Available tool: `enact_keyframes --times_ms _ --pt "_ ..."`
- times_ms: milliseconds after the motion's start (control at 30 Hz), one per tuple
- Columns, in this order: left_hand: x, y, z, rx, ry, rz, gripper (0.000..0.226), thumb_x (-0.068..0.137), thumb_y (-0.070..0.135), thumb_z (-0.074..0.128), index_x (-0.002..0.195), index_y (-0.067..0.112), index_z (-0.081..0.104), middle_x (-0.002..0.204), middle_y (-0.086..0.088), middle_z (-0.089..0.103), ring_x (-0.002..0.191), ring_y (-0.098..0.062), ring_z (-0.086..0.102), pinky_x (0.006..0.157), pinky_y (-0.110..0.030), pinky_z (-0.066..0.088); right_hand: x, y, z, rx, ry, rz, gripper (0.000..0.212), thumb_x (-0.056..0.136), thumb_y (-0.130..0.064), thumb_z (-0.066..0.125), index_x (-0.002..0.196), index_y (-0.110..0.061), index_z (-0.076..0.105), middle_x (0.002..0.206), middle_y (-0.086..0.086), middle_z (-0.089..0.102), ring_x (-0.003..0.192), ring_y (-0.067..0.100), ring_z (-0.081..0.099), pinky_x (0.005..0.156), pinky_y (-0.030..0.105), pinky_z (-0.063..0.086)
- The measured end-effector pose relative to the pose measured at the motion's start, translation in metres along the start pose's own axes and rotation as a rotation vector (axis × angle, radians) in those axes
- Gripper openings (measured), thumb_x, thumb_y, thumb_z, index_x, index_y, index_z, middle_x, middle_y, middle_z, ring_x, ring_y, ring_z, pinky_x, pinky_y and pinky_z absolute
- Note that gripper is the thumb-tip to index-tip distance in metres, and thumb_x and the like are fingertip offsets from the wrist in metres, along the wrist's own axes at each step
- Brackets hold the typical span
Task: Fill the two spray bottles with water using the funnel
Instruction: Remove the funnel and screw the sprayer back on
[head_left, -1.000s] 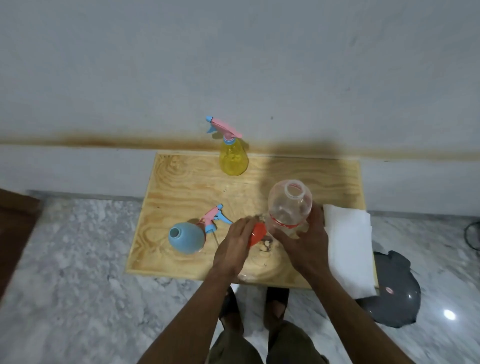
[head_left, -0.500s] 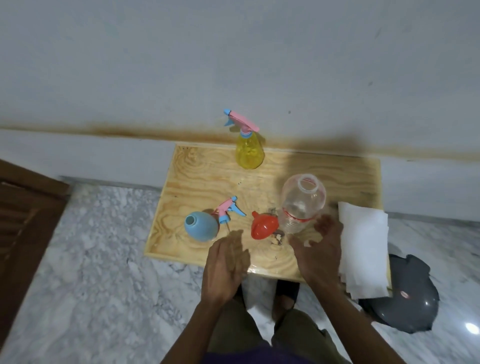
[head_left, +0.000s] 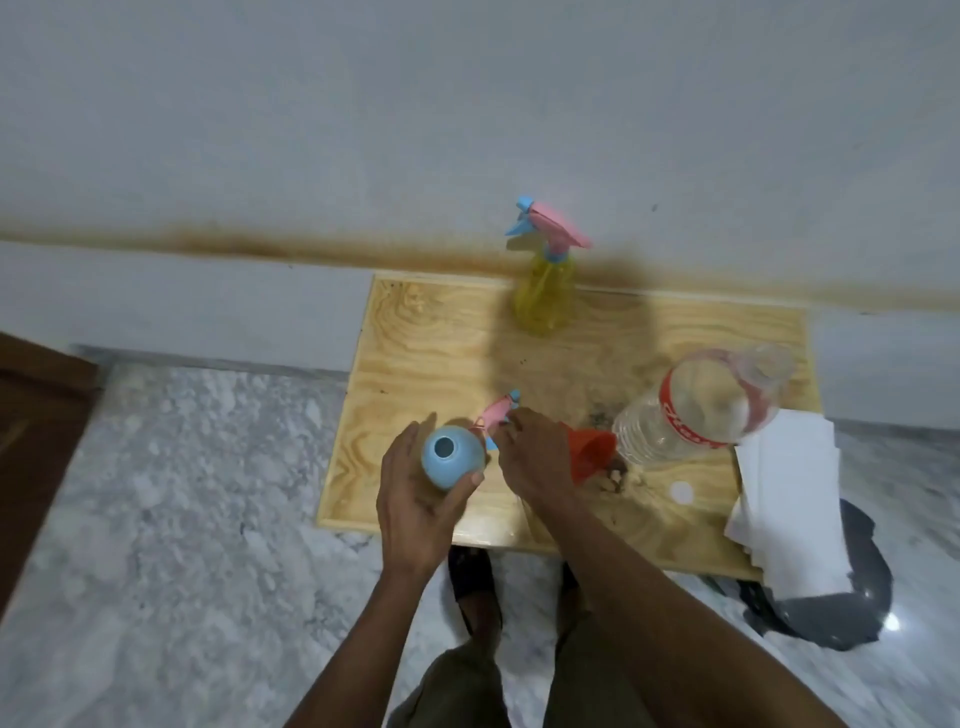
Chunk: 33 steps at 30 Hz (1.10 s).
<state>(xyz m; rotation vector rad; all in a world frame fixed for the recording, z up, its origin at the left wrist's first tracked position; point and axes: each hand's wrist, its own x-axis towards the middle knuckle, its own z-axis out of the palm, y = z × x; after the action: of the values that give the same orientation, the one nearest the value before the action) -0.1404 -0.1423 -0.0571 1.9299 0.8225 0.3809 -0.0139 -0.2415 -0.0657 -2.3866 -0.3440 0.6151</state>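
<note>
- At the counter's (head_left: 426, 338) near-left corner: left hand (head_left: 415, 514) grips the blue spray bottle (head_left: 449, 462) — fingers and thumb curled round its body, mouth open and facing up.
- Right hand (head_left: 535, 462) on the loose pink-and-blue sprayer head (head_left: 496, 415) just beside that bottle; fingers curled over it, exact grip too blurred to tell.
- Red funnel (head_left: 595, 452) lies on its side, right of the right hand, touching the clear water bottle (head_left: 696, 410).
- Water bottle uncapped, leaning right — white cap (head_left: 681, 492) on the counter nearby.
- Yellow spray bottle (head_left: 545, 291) upright at the far edge, sprayer on.
- White paper towels (head_left: 789, 499) overhang the right edge.
</note>
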Motion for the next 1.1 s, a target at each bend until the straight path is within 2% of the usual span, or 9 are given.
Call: enact_keyframes --times_ms 133,267,367,467,633,733,900,1000,1100 --pt "0.009 -0.009 0.002 -0.072 -0.008 0.091 0.065 0.076 0.045 0.083 0.133 0.036 0.052 0.133 0.027 0.056 0.125 -0.003 0.055 0.101 -0.036 0.052 0.019 0.002 0.016 -0.077 0.002 0.091 0.028 0.094 -0.034 0.059 0.088 -0.011 0.073 0.092 0.009 0.072 0.087 0.027 0.067 0.070 0.031 0.036" --pt "0.012 -0.023 0.003 -0.109 -0.046 0.081 0.065 0.077 0.032 0.082 0.135 0.016 0.057 0.136 0.006 0.061 0.128 -0.011 0.056 0.102 -0.041 0.052 0.024 0.001 0.022 -0.030 0.035 0.158 0.025 0.089 -0.030 0.066 0.097 -0.007 0.072 0.097 0.012 0.072 0.090 0.028 0.067 0.078 0.034 0.043" --pt "0.014 -0.028 0.002 -0.128 -0.070 0.046 0.070 0.077 0.032 0.083 0.138 0.016 0.054 0.138 0.007 0.060 0.128 -0.004 0.055 0.104 -0.029 0.049 0.025 0.001 0.026 0.055 0.045 0.182 0.032 0.087 -0.033 0.072 0.106 -0.009 0.066 0.101 0.005 0.069 0.084 0.017 0.060 0.073 0.027 0.037" --pt "0.014 -0.031 0.004 -0.136 -0.069 0.007 0.072 0.077 0.029 0.083 0.140 0.012 0.053 0.138 0.002 0.060 0.128 -0.005 0.055 0.103 -0.032 0.051 0.026 0.003 0.029 0.044 0.030 0.190 0.035 0.088 -0.035 0.072 0.107 -0.008 0.064 0.101 0.004 0.066 0.083 0.013 0.053 0.071 0.024 0.033" --pt "0.013 -0.030 0.001 -0.122 -0.084 0.001 0.071 0.081 0.033 0.080 0.142 0.010 0.052 0.139 0.001 0.059 0.130 -0.009 0.054 0.104 -0.038 0.051 0.026 0.001 0.022 0.133 0.029 0.241 0.029 0.087 -0.024 0.071 0.109 -0.009 0.060 0.104 0.007 0.068 0.095 0.024 0.065 0.082 0.036 0.050" --pt "0.007 -0.018 -0.008 -0.150 -0.056 0.001 0.064 0.082 0.026 0.081 0.137 0.014 0.052 0.135 0.006 0.060 0.125 -0.007 0.057 0.096 -0.022 0.051 0.020 -0.006 0.010 0.238 0.061 0.226 0.025 0.089 -0.016 0.068 0.112 -0.010 0.061 0.096 0.001 0.064 0.087 0.015 0.061 0.071 0.020 0.041" --pt "-0.003 0.004 -0.019 -0.209 0.003 -0.011 0.062 0.079 0.042 0.075 0.133 0.027 0.048 0.123 0.038 0.054 0.113 0.006 0.058 0.084 -0.010 0.050 0.003 -0.020 -0.003 0.418 0.032 0.188 0.007 0.088 -0.026 0.064 0.087 -0.033 0.064 0.086 -0.006 0.071 0.081 0.021 0.071 0.075 0.050 0.059" --pt "-0.007 0.027 -0.018 -0.230 0.054 0.048 0.068 0.078 0.052 0.068 0.136 0.023 0.048 0.126 0.029 0.055 0.114 0.005 0.057 0.085 -0.014 0.051 -0.013 -0.029 -0.014 0.535 0.022 0.120 0.005 0.084 -0.037 0.062 0.083 -0.040 0.066 0.083 -0.010 0.071 0.080 0.018 0.072 0.073 0.052 0.061" --pt "-0.005 0.050 -0.017 -0.241 0.083 0.097 0.072 0.081 0.056 0.061 0.141 0.019 0.044 0.126 0.014 0.056 0.111 0.004 0.057 0.082 -0.014 0.051 -0.025 -0.044 -0.034 0.655 0.041 0.075 0.009 0.094 -0.022 0.062 0.091 -0.027 0.069 0.092 0.002 0.071 0.084 0.023 0.072 0.072 0.046 0.063"
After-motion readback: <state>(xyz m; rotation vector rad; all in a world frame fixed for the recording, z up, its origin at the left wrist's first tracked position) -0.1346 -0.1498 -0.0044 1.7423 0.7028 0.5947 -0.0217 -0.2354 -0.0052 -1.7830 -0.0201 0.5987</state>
